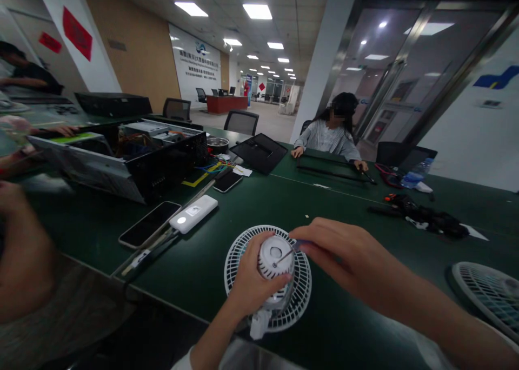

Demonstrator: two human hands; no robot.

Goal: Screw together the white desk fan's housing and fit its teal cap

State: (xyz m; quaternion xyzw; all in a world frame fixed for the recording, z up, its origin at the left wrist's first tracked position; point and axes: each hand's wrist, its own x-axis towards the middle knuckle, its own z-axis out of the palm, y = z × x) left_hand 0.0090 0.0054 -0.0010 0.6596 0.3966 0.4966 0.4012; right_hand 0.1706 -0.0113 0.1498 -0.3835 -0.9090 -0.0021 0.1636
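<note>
A small white fan lies face down on the green table, its round slatted grille [302,299] under the white motor housing [277,251]. My left hand [253,275] wraps round the housing, thumb on the near side and fingers on the far side. In my right hand [332,251] is a screwdriver [285,257], pinched by its handle, which my fingers mostly hide. Its thin metal shaft slants down to the left, with the tip at a screw hole in the housing's back. A white block-shaped part [259,324] of the fan points toward me.
Left of the fan are a white power bank [194,214] with a cable, a phone [150,224] and another phone [227,182]. An opened computer case [162,159] stands beyond. Another fan grille [486,294] lies at right. Across the table a person [330,126] holds a black frame [332,172].
</note>
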